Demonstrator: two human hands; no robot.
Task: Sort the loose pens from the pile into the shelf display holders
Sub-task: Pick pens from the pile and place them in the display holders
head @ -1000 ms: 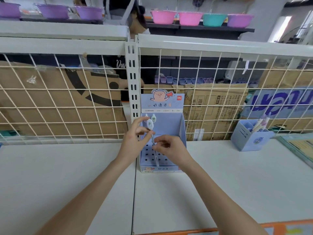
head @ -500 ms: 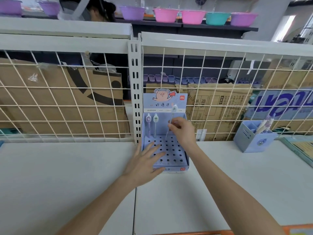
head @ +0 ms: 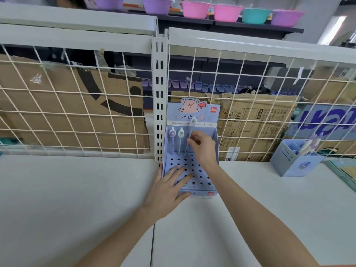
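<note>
A lilac cardboard display holder [head: 204, 176] with a pig header card stands on the white shelf against the wire grid. Its perforated top has several holes. Two pens [head: 176, 140] stand upright in the back row at the left. My right hand [head: 202, 147] pinches a third pen [head: 191, 130] with a pale oval cap, its lower end at the back row beside them. My left hand [head: 167, 189] lies flat with spread fingers on the holder's front left part.
A blue pen cup [head: 292, 162] with several pens stands at the right on the shelf [head: 77, 199]. A green-edged box [head: 344, 172] lies at the far right. The wire grid [head: 86, 105] backs the shelf, cardboard boxes behind it; coloured bowls sit above.
A second ago both hands held a pen over the holder's front. The left hand let go and now lies flat on the holder; the right hand carried the pen to the back row.
</note>
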